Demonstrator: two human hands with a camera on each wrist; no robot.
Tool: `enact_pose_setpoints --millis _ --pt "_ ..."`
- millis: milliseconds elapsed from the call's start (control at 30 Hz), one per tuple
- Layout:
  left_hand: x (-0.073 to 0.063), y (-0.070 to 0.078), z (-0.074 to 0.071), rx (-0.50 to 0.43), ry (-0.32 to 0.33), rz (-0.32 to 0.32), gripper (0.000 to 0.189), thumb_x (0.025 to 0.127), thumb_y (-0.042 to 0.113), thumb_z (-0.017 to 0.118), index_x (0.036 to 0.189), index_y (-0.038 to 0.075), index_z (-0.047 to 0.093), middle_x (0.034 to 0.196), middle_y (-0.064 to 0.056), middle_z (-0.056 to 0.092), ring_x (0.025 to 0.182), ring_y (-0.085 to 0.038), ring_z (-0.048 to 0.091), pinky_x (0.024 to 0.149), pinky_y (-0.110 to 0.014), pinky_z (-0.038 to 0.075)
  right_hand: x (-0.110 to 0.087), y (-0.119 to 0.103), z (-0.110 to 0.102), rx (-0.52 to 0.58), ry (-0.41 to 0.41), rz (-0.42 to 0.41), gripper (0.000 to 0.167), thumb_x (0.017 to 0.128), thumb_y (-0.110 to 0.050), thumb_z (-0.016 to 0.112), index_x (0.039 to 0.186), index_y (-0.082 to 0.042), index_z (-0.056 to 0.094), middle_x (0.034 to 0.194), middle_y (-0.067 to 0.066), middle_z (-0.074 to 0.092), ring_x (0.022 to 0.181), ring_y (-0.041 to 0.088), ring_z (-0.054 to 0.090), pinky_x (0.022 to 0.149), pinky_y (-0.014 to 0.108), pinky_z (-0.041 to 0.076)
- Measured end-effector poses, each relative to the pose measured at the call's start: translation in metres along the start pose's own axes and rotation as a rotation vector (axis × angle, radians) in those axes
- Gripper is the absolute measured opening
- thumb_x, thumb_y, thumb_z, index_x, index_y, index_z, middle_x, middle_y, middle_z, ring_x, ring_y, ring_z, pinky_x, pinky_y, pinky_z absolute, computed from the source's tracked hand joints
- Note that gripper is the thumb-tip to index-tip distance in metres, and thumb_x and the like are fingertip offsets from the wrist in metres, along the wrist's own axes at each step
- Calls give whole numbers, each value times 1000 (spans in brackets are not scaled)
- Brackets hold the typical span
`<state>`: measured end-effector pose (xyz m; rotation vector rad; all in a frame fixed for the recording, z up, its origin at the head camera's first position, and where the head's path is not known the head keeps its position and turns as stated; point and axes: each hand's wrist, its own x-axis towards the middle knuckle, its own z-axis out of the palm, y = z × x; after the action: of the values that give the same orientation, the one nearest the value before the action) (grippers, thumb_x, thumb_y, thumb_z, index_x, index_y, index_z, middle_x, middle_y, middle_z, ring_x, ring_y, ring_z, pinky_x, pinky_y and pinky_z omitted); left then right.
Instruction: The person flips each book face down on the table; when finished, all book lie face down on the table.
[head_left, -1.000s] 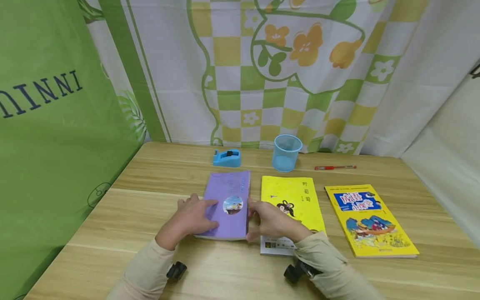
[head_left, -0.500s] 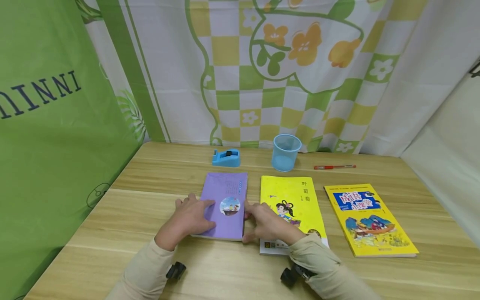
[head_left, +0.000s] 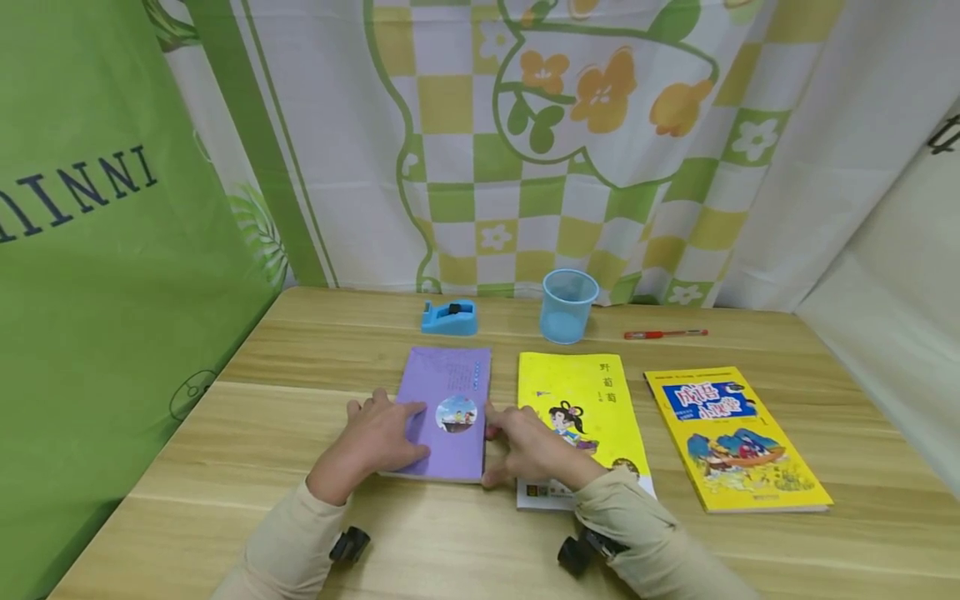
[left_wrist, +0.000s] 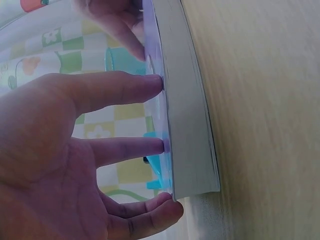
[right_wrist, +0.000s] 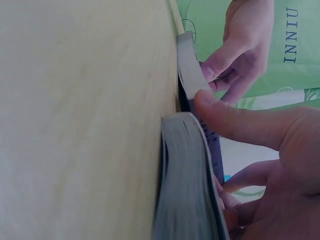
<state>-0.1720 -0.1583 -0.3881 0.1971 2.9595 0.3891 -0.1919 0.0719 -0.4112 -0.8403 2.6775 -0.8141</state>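
A purple book (head_left: 444, 373) with a round picture on its cover lies on the table. My left hand (head_left: 380, 435) rests on its left side; thumb and index fingertips press the cover, and the other fingers reach the book's edge in the left wrist view. On the opposite side, my right hand (head_left: 534, 446) touches the book's spine with thumb and forefinger. Its palm hovers over a yellow book (head_left: 558, 379) with a cartoon figure. In the right wrist view, my right thumb (right_wrist: 235, 120) meets the purple book's near corner, and the other fingers are partly hidden behind the yellow book.
To the right lies another yellow book (head_left: 738, 442) with a blue title panel. Behind the books stand a blue tape dispenser (head_left: 450, 318) and a blue mesh pen cup (head_left: 567, 312), with a red pen (head_left: 666, 334) beside them. A patterned curtain (head_left: 540, 167) hangs at the back.
The purple book has shifted slightly left and its far end has settled lower, both hands keeping contact. My right hand has moved a little left with it; the other things stay put.
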Motion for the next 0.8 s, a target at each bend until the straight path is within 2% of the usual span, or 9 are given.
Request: enact_pose_setpoints --millis 100,267,333,467,567,600,667,733,800 --pt "0 0 1 -1 -1 1 67 77 36 82 137 11 64 117 -25 61 92 -29 52 79 -41 28 0 0 2 -24 16 0 100 62 -21 96 142 13 47 102 10 70 100 30 56 93 46 45" --pt "1 0 3 -9 1 7 67 77 37 82 136 11 64 115 -25 61 88 -28 51 78 -40 27 0 -1 2 -22 11 44 98 61 -21 97 141 11 50 103 11 68 103 32 54 94 46 45" --pt "1 0 4 -13 -1 9 67 77 37 82 137 11 64 115 -25 61 88 -27 51 77 -40 27 0 -1 1 -23 9 52 92 61 -20 97 137 11 55 102 11 68 102 32 54 93 45 45" --pt "0 -1 1 -38 -16 10 70 77 40 83 138 12 63 118 -23 61 88 -26 51 77 -40 27 1 -1 -1 -3 10 55 62 61 -18 96 112 3 69 99 10 68 93 26 54 86 40 47" --pt "-2 -2 -5 -55 -18 3 71 78 42 83 139 14 62 119 -21 62 92 -26 51 78 -41 28 1 -1 -5 54 7 68 41 65 -16 95 96 -4 70 98 9 70 86 20 54 78 33 47" --pt "-3 -2 -7 -60 -10 7 71 78 42 83 140 14 61 120 -20 62 95 -26 51 80 -42 29 1 -1 -7 78 9 77 40 66 -15 94 96 -4 70 98 8 70 84 18 54 76 32 47" --pt "-5 -1 -12 -76 11 34 69 80 41 82 140 14 61 122 -19 65 104 -29 55 84 -46 32 1 -1 -13 125 13 111 47 70 -15 92 109 0 71 98 4 71 83 16 55 75 30 47" --pt "-6 2 -16 -109 36 105 66 81 39 81 138 12 62 117 -16 67 106 -30 58 87 -49 36 -2 -1 -21 156 22 147 60 73 -17 90 125 3 67 99 1 71 85 15 56 76 28 48" --pt "-7 6 -20 -155 50 202 62 83 38 79 136 10 63 113 -14 69 104 -28 62 89 -50 40 -6 1 -30 177 39 180 71 75 -18 89 136 2 60 97 0 70 86 16 57 76 28 49"
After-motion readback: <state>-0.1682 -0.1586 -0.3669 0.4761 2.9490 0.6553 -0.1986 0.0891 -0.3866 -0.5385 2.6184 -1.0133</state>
